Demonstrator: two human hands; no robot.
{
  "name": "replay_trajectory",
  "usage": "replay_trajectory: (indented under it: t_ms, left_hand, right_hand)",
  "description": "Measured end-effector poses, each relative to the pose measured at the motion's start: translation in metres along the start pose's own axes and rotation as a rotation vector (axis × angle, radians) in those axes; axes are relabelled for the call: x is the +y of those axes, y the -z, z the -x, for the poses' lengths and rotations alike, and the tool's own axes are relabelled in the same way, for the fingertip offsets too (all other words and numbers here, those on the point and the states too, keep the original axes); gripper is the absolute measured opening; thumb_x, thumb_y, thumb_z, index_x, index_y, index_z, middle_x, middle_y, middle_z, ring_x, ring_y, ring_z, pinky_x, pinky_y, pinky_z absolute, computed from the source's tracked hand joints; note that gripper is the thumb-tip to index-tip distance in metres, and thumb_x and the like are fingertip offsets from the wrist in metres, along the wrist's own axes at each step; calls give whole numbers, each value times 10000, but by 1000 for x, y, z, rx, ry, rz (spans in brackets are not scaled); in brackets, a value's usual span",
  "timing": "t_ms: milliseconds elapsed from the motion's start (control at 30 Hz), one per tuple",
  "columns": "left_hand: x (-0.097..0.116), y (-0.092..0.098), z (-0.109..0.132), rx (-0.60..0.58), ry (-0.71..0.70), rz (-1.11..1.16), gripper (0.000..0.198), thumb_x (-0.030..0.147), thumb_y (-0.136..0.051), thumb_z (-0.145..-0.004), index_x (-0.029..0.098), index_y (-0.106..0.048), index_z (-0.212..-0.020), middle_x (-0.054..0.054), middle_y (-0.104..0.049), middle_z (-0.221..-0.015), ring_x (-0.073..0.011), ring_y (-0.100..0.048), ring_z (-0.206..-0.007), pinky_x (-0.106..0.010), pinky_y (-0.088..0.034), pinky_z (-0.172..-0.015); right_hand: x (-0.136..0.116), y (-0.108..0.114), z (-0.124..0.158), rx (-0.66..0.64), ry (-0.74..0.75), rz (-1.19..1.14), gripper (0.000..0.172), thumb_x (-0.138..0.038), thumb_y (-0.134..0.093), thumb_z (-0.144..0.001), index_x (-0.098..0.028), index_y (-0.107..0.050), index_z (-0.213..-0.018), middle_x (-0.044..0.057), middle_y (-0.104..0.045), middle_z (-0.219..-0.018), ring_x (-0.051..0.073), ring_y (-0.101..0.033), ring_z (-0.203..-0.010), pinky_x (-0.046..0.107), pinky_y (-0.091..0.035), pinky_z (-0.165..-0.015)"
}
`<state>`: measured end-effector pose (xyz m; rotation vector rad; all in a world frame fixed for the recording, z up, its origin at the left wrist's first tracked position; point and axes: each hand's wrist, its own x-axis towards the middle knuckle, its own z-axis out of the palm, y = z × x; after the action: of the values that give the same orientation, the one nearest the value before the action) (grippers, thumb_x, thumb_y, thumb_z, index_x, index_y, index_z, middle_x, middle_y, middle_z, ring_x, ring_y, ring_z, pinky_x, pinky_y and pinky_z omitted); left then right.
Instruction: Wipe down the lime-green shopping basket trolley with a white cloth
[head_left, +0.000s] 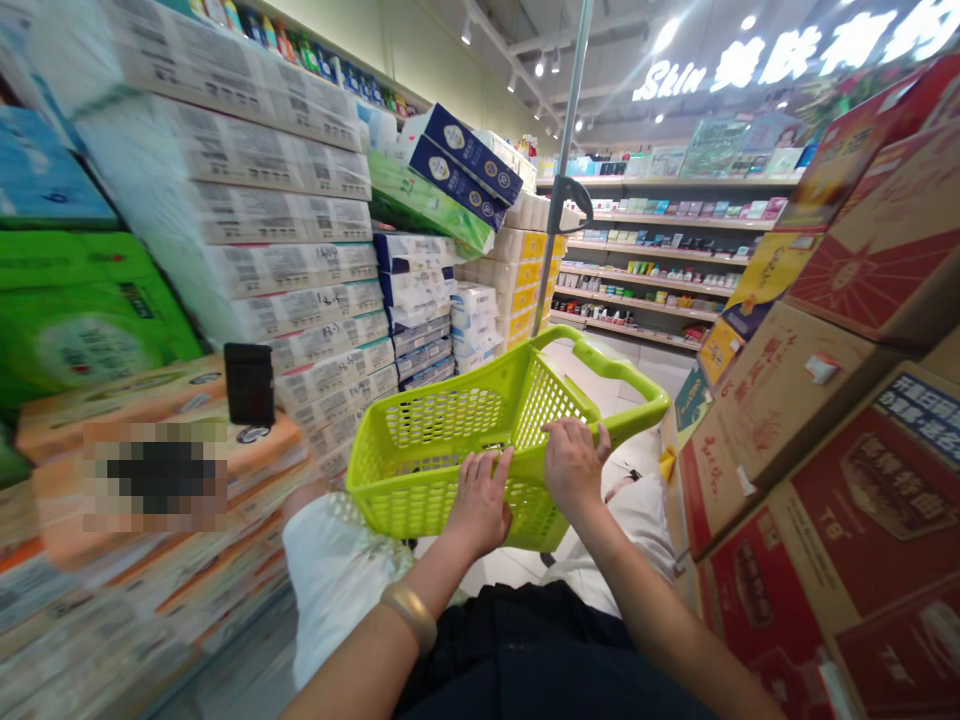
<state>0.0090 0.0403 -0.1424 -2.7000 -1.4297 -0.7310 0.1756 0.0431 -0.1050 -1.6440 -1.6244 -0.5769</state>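
Note:
In the middle of the head view stands a lime-green shopping basket cart point(442, 492) with holed sides and a raised handle point(630, 385) at its right end. The visible part of its inside holds no goods. My left hand point(482, 500) has its fingers hooked over the near rim. Close to the handle end, my right hand point(574, 458) curls its fingers over the same rim. A gold bangle point(409, 616) circles my left wrist. Both palms face away from me, and part of each grip is hidden behind the rim.
Tall stacks of wrapped tissue packs point(300, 230) rise at the left, with a black phone-like object point(250, 384) on the orange packs. Red and brown cartons point(780, 400) crowd the right. A metal pole point(574, 90) stands behind the cart. Stocked shelves point(660, 220) line the back.

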Motion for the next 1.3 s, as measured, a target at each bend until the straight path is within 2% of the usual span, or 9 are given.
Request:
replay_trajectory:
  t_ms: [133, 367, 433, 633, 700, 867, 933, 1133, 1300]
  left_hand:
    - [-1, 1, 2, 11, -12, -1, 851, 162, -520, -682, 186, -198, -1469, -130, -419, -1332, -304, -342, -1299, -532, -212, -1141]
    - [0, -2, -1, 27, -1, 3, 835, 160, -516, -690, 190, -210, -1467, -135, -433, -1315, -307, -369, -1273, -535, -215, -1135]
    - [1, -2, -2, 26, 6, -2, 844, 162, -526, -683, 184, -212, -1466, -136, -432, -1312, -310, -369, -1271, -537, -209, -1135]
    - [1, 1, -1, 12, 3, -21, 839, 164, -532, -675, 173, -226, -1456, -135, -423, -1321, -309, -355, -1284, -526, -217, -1134]
    - [1, 1, 0, 19, -2, -22, 836, 153, -528, -673, 167, -230, -1455, -136, -426, -1318, -304, -357, -1284, -517, -218, -1135]
    - [1, -3, -1, 46, 1, -19, 814, 150, -524, -683, 152, -249, -1449, -139, -431, -1307, -303, -366, -1270, -514, -218, -1135]
    - [2, -4, -2, 51, 6, -11, 818, 158, -527, -684, 166, -244, -1452, -142, -434, -1312, -310, -369, -1266, -532, -223, -1125]
    - [0, -1, 0, 38, -6, -24, 842, 160, -528, -678, 181, -218, -1460, -137, -427, -1328, -316, -366, -1279, -525, -228, -1126]
    - [-3, -3, 1, 54, -12, -6, 887, 144, -522, -678, 224, -158, -1483, -124, -430, -1338, -310, -373, -1285, -526, -232, -1124]
  right_hand:
    - [-7, -2, 5, -43, 72, -34, 252, -118, -471, -890, -255, -655, -996, 33, -679, -1008, 204, -533, -1092, 439, -68, -1112]
    - [31, 18, -18, 97, -110, 20, 263, -157, -419, -902, -218, -663, -976, 64, -665, -1015, 235, -530, -1075, 483, -88, -1089]
    - [25, 15, -15, 83, -98, 13, 265, -145, -419, -898, -216, -664, -968, 68, -664, -1015, 236, -529, -1074, 476, -97, -1088]
    - [-9, 3, 5, -91, 86, -65, 253, -109, -452, -903, -248, -649, -981, 24, -682, -1015, 198, -549, -1056, 436, -81, -1100]
    - [-4, 6, 2, -86, 80, -61, 260, -113, -448, -907, -256, -648, -989, 19, -682, -1017, 200, -546, -1066, 445, -79, -1099]
    - [25, 15, -14, 40, -54, -2, 268, -131, -424, -903, -226, -661, -985, 51, -665, -1029, 219, -539, -1055, 466, -110, -1092]
    - [23, 14, -14, 49, -65, -1, 262, -131, -429, -897, -216, -664, -976, 61, -664, -1024, 226, -535, -1058, 458, -126, -1089]
    - [-7, 2, 4, -56, 81, -58, 253, -105, -473, -887, -243, -662, -981, 33, -682, -1017, 200, -548, -1056, 410, -103, -1107]
    - [18, 9, -9, 12, 6, -29, 263, -127, -458, -891, -241, -668, -1001, 43, -675, -1027, 213, -540, -1078, 444, -106, -1106]
